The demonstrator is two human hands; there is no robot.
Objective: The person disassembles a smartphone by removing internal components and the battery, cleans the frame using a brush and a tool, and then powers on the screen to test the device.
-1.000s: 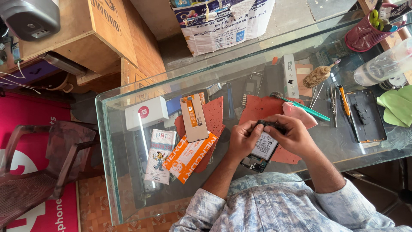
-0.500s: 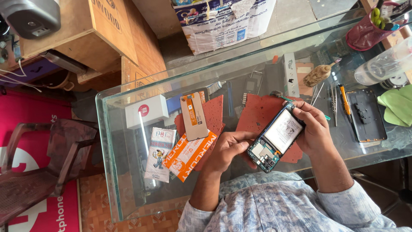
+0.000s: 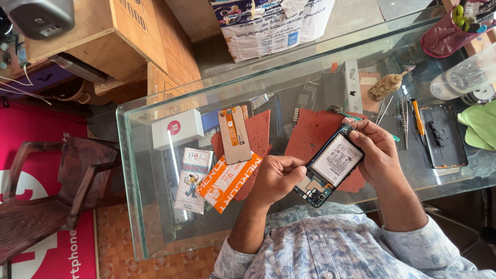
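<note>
Both hands grip an opened phone point(image 3: 330, 168) over the glass bench point(image 3: 155, 155): right hand point(image 3: 380, 152) curled round its top, left hand point(image 3: 279, 178) pinching its bottom.

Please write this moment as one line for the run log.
left hand: touches opened phone lower end | right hand: holds phone | surface: glass counter

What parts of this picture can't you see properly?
All in the head view:
- Phone: its front faces down, and the left hand and right hand cover its edges.
- Green tool: mostly behind the right hand.
- Pink basket: cut off by the top edge.
- Chair: cut off by the left edge.
- Things under the glass table: blurred by glare.
</note>
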